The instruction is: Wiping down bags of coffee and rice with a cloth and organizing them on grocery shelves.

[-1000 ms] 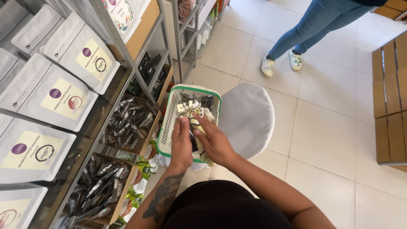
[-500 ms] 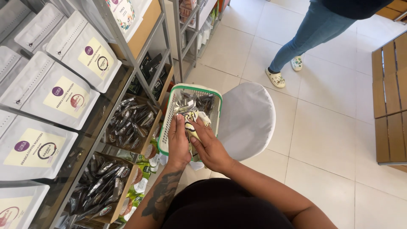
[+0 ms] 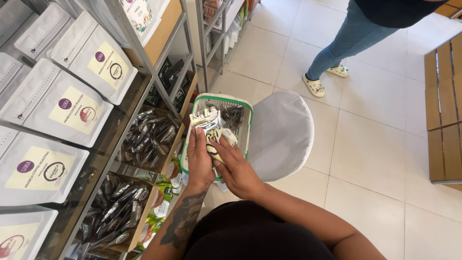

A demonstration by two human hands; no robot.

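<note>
Since half a second ago, drawn slightly nearer, left hand [image 3: 199,161] and right hand [image 3: 237,169] gripping together a bundle of small sachets [image 3: 211,127] above the green-rimmed basket [image 3: 246,130] on the grey stool [image 3: 284,135]. Sorting step, probably; next calls for separating one sachet carefully.

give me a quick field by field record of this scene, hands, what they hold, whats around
setting: shop aisle, tiled floor
left hand: grips a stack of small sachets above the basket
right hand: fingers on the same sachets, from the side
basket: white mesh, green rim, holds more dark sachets, rests on a grey stool
shelving: metal, with white pouches above and cardboard trays of dark sachets below
other person: legs in jeans, pale shoes, standing beyond the stool
</note>
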